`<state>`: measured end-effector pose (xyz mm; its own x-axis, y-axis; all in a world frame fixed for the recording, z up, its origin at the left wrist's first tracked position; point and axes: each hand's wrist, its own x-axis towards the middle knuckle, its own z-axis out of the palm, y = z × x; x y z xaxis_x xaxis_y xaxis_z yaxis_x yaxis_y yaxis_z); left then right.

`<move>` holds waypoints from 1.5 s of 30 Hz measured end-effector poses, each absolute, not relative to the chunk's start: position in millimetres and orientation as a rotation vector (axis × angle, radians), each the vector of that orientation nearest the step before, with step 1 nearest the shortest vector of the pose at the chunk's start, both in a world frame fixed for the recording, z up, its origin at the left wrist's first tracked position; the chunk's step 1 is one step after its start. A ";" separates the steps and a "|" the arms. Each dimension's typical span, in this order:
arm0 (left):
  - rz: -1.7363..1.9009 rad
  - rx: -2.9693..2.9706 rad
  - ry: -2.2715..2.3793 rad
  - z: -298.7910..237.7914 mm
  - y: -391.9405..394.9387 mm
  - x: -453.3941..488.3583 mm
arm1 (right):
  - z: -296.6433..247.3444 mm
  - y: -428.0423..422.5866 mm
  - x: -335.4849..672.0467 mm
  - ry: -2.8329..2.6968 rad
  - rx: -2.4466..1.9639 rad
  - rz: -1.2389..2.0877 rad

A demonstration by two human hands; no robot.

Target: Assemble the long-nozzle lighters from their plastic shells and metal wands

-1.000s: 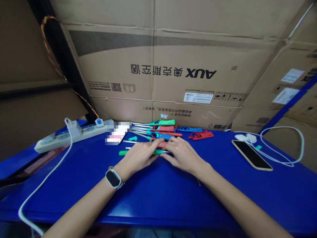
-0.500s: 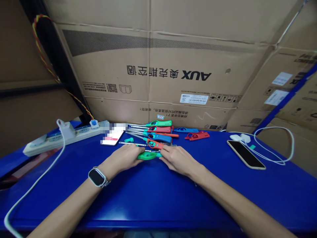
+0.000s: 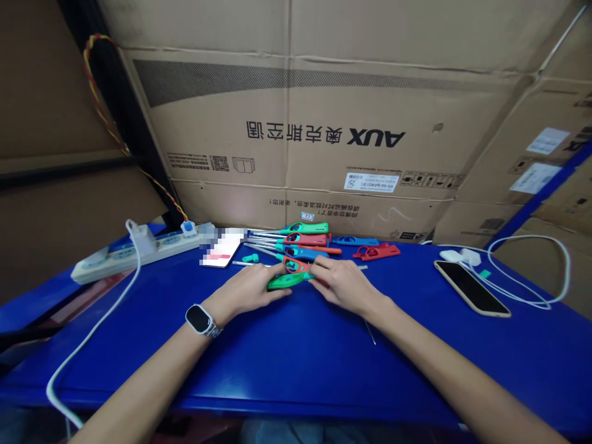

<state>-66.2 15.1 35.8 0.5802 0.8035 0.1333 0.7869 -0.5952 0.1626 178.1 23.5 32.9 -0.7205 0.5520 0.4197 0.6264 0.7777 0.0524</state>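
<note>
My left hand point(image 3: 250, 290), with a smartwatch on its wrist, curls its fingers around the handle of a green lighter point(image 3: 287, 281) lying low over the blue table point(image 3: 296, 357). My right hand point(image 3: 340, 280) pinches the other end of that green lighter, where a thin metal rod point(image 3: 358, 267) sticks out to the right. Just behind the hands lies a pile of long-nosed lighters point(image 3: 300, 242) in green, red and blue, and a red one point(image 3: 296, 266) touches the green one.
A white power strip point(image 3: 139, 253) with a charger and cable lies at the left. A phone point(image 3: 222, 251) rests by the pile. Another phone point(image 3: 472, 288) with white cable lies at the right. Red point(image 3: 377, 251) and blue point(image 3: 354, 241) lighter shells sit behind. Cardboard boxes point(image 3: 324, 123) wall the back.
The green lighter has come up from under my hands and now shows between them. My hands shifted slightly apart along it; the view swayed left, then back.
</note>
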 end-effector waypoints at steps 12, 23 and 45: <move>0.387 2.959 1.174 37.9 16.7 -68.4 | 23.1 18.4 188.3 -2.440 -0.973 -0.161; 0.617 2.411 1.330 33.5 18.8 -68.2 | 36.3 0.7 197.3 -2.083 -1.026 -0.262; 0.980 1.416 0.861 8.9 13.0 -24.1 | 9.9 22.0 194.2 -1.558 -1.302 1.041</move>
